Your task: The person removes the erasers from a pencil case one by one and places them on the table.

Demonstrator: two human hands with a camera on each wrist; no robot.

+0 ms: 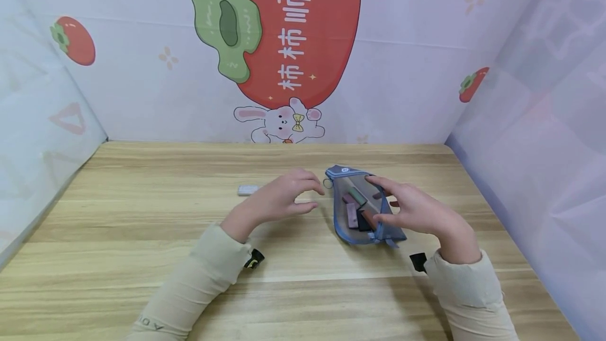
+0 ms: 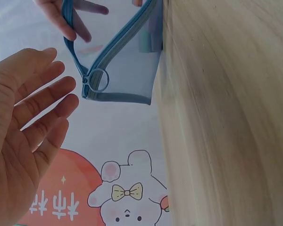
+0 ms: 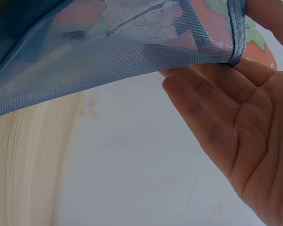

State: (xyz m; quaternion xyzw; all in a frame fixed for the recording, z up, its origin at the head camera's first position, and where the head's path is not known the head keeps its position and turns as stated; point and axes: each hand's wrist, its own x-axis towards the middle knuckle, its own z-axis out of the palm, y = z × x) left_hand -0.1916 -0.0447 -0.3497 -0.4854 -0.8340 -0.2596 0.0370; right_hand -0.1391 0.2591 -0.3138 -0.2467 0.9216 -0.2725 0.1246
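A blue mesh zipper pouch [image 1: 343, 193] lies right of the table's middle, its far end raised off the wood. Several small blocks [image 1: 352, 215], pink, green and dark, show through the mesh. My right hand [image 1: 416, 209] holds the pouch's right side, fingers under the mesh and thumb over the edge. In the right wrist view the pouch [image 3: 85, 66] drapes over my right hand [image 3: 236, 122]. My left hand [image 1: 291, 198] hovers just left of the pouch with relaxed fingers, holding nothing. In the left wrist view my left hand [image 2: 23, 117] is near the zipper ring [image 2: 98, 80] without touching it.
A small white oblong object [image 1: 248, 189] lies on the wooden table [image 1: 142, 214] just behind my left hand. Printed walls close the table in at the back and on both sides.
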